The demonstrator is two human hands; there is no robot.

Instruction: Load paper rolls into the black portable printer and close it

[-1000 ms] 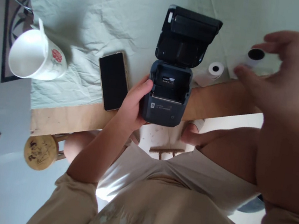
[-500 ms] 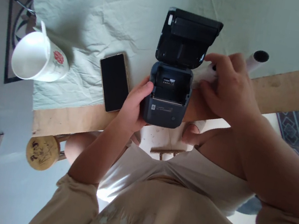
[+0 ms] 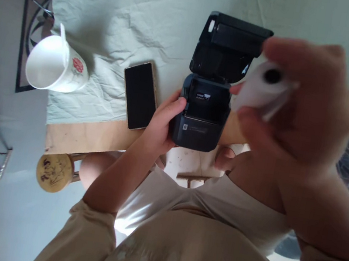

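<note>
Bench [image 3: 94, 136], open printer [image 3: 212, 96], roll [image 3: 256, 85] in hand

The bench runs out of frame at the top. The left hand [image 3: 164, 121] has its grip closed on the printer at the front edge, fingers partly hidden underneath; the printer's label is too small to read. At left stands the cup [image 3: 71, 71], base out of sight; the phone [image 3: 139, 96] lies dark. The right hand [image 3: 303, 100], blurred, pinches the roll just right of the printer, covering part of it; whether they touch is unclear
</note>
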